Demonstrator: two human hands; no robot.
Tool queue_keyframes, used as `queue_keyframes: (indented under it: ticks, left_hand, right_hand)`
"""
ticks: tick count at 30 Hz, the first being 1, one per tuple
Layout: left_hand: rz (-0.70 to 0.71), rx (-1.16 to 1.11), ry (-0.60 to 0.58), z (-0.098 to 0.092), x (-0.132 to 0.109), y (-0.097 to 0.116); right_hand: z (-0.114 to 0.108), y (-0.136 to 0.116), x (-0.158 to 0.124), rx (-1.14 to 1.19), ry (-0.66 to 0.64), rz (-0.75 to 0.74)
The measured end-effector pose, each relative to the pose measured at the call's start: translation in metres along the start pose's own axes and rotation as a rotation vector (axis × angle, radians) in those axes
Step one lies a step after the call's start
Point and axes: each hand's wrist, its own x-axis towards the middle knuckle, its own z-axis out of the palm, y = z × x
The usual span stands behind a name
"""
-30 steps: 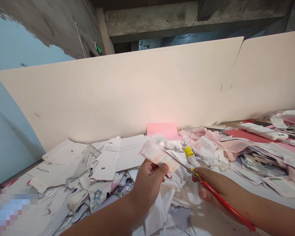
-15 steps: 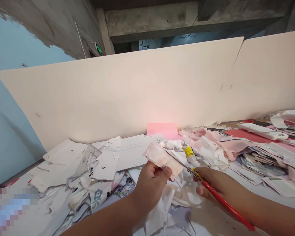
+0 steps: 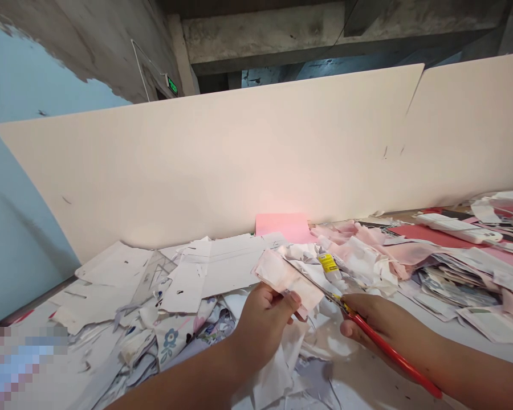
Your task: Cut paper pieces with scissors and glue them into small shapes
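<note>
My left hand pinches a pale pink scrap of fabric or paper between thumb and fingers. My right hand grips a pair of red-handled scissors, whose long thin blades reach up and left to the scrap's lower edge. Much of the scissors' pivot is hidden by my fingers. Just beyond the blades lies a tube with a yellow label, among crumpled white and pink scraps.
A cream board stands behind the littered table, with a pink card against it. Left lie a clear set square and floral fabric. Right lie a red sheet, a white strip and stacked printed papers.
The pink scrap and my left hand have shifted right and slightly down. My right hand and the scissors have moved slightly right, and the scrap now lies flatter.
</note>
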Motion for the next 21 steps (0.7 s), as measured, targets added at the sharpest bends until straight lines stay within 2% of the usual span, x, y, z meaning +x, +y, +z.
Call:
queue_keyframes:
  ticks: [5,12,21]
  left_hand:
    - [-0.024,-0.052,0.026,0.0,-0.0003,-0.0006]
    - [-0.057,-0.11,0.004,0.0006,0.001,-0.0031]
    - [-0.075,-0.158,-0.042,-0.0016,0.003,-0.0052]
  right_hand:
    - [0.0028,0.002,0.0001,0.059,0.021,-0.01]
    - [0.0034,-0.0024,0.0006,0.216,-0.032,0.047]
    - [0.0003,-0.0046,0.0003,0.23,-0.088,0.025]
